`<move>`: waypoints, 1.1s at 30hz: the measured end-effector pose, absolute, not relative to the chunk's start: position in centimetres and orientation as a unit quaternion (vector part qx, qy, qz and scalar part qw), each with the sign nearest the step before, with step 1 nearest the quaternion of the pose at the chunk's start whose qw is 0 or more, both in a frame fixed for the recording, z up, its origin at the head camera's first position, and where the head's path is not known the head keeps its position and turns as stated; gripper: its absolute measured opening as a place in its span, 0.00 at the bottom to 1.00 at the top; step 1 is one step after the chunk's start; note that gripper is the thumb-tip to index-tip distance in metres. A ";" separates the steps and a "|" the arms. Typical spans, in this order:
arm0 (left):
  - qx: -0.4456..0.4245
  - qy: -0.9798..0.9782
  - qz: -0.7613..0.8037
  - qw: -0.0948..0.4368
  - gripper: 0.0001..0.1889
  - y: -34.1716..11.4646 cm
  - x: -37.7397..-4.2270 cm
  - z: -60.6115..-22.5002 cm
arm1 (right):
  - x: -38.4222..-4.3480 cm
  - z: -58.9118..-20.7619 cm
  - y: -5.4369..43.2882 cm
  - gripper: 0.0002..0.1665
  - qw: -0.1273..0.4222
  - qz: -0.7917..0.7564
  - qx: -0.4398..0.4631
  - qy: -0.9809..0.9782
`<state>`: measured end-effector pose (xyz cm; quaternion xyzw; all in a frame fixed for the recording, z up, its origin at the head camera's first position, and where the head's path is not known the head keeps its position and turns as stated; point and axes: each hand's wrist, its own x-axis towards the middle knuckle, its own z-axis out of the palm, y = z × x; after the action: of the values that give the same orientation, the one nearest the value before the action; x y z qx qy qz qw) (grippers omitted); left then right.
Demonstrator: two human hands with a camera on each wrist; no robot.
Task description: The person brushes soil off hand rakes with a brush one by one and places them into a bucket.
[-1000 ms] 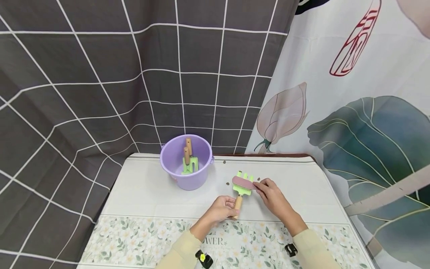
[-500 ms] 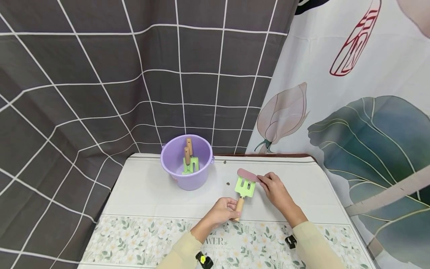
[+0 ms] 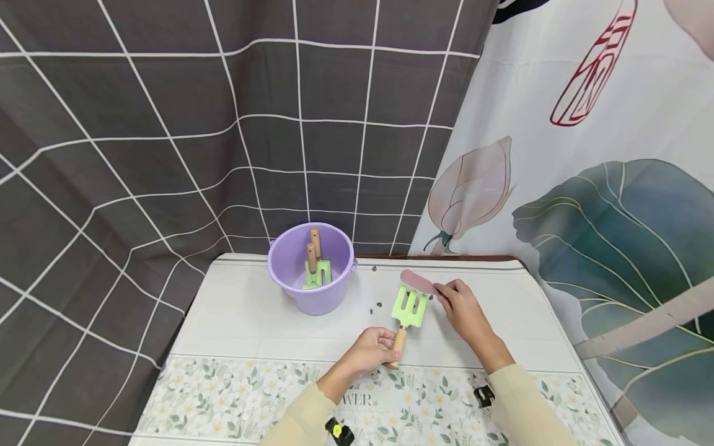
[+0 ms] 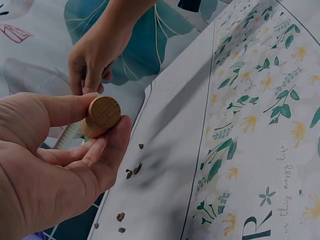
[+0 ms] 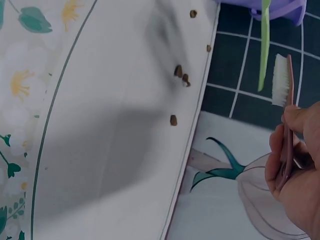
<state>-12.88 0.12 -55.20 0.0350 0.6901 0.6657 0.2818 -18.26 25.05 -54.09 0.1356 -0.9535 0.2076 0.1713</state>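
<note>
A small garden fork (image 3: 409, 308) with light green tines and a wooden handle is held up by my left hand (image 3: 369, 350). In the left wrist view, thumb and fingers pinch the round end of the wooden handle (image 4: 105, 114). My right hand (image 3: 462, 313) grips a pink brush (image 3: 419, 282) with white bristles (image 5: 281, 82), seen side-on in the right wrist view. The brush is by the far end of the tines; whether the bristles touch them cannot be told. Several brown crumbs (image 5: 173, 120) lie on the white tabletop below.
A purple bucket (image 3: 283, 272) stands at the back left of the table, with two wooden-handled green tools (image 3: 317, 272) inside. A dark grid curtain (image 3: 334, 148) hangs behind. A floral strip (image 3: 223, 396) runs along the near part of the table.
The brush has moved from across the fork's tines up and to the right, past their far ends. The fork has shifted slightly right, and crumbs on the table show differently around it.
</note>
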 end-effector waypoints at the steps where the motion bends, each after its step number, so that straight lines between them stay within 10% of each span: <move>1: 0.035 0.690 0.666 0.281 0.20 0.2 -12.9 -55.2 | -18.0 -54.0 25.0 0.16 0.172 0.209 0.141 -0.952; 16: 0.035 0.675 0.682 0.279 0.20 0.1 -13.3 -55.2 | -14.6 -53.9 23.6 0.17 0.178 0.195 0.251 -0.931; 33: 0.039 0.673 0.684 0.278 0.21 0.3 -13.1 -55.2 | -16.4 -53.9 23.9 0.15 0.185 0.173 0.182 -0.950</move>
<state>-13.08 0.27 -55.19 0.0394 0.6730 0.6841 0.2783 -16.38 23.85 -53.94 0.1815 -0.9503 0.1732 0.1845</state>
